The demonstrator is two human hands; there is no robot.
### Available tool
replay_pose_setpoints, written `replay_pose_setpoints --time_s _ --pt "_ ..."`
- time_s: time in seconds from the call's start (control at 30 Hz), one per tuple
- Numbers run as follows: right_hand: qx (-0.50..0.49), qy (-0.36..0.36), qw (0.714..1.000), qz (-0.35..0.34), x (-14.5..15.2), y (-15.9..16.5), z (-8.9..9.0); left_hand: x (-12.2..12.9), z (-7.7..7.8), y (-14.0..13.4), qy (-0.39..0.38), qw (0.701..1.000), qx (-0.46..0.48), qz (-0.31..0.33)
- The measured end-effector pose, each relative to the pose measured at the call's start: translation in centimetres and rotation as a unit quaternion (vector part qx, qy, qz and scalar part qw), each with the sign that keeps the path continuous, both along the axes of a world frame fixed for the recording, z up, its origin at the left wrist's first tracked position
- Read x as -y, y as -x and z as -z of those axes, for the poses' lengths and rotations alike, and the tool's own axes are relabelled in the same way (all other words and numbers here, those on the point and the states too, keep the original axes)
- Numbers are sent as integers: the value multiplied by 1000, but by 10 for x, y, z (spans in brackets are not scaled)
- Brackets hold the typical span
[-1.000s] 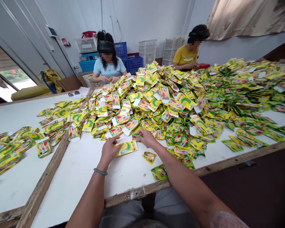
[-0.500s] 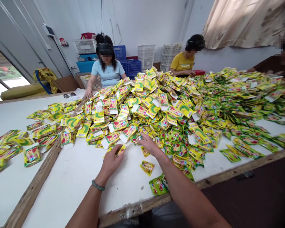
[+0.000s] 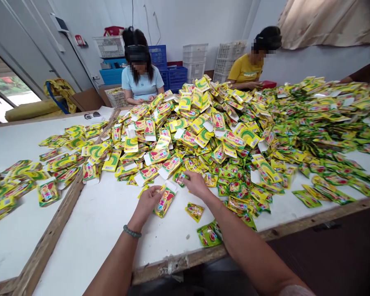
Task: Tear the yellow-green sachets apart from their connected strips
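Observation:
My left hand (image 3: 148, 201), with a beaded bracelet at the wrist, is closed on a small yellow-and-green cardboard box (image 3: 165, 201). The box has its printed front up and its white end flap open, pointing away from me. Just to the right of it, my right hand (image 3: 195, 184) pinches a small green sachet (image 3: 179, 177) at the near edge of the pile. A yellow sachet (image 3: 195, 211) lies on the white table below my right hand. Larger green packets (image 3: 208, 235) lie by my right forearm, near the front edge.
A high heap of boxes (image 3: 185, 123) and green sachets (image 3: 296, 139) spreads across the table (image 3: 111, 238). Left of a wooden strip (image 3: 58, 218) lie more boxes (image 3: 49, 191). Co-workers sit opposite, one in light blue (image 3: 143, 82), another in yellow (image 3: 246, 68). Crates (image 3: 195, 61) stand behind.
The box in my left hand has turned, so its printed front and open flap now show. My right hand has closed on a green sachet. The co-worker in light blue has drawn a hand back.

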State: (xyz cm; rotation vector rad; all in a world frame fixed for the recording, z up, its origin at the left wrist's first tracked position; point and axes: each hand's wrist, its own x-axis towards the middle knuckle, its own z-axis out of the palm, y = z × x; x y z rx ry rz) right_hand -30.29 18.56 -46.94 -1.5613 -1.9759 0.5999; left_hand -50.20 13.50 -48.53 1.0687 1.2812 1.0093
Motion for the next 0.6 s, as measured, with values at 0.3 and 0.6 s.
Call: replay_pose_setpoints --time_s 0.3,0.6 --pt "-175 67 980 -60 2 2 -5 0 -2 -6 -10 993 115 4" --pt "-232 78 969 -20 5 10 -3 7 -4 -21 17 992 102 78"
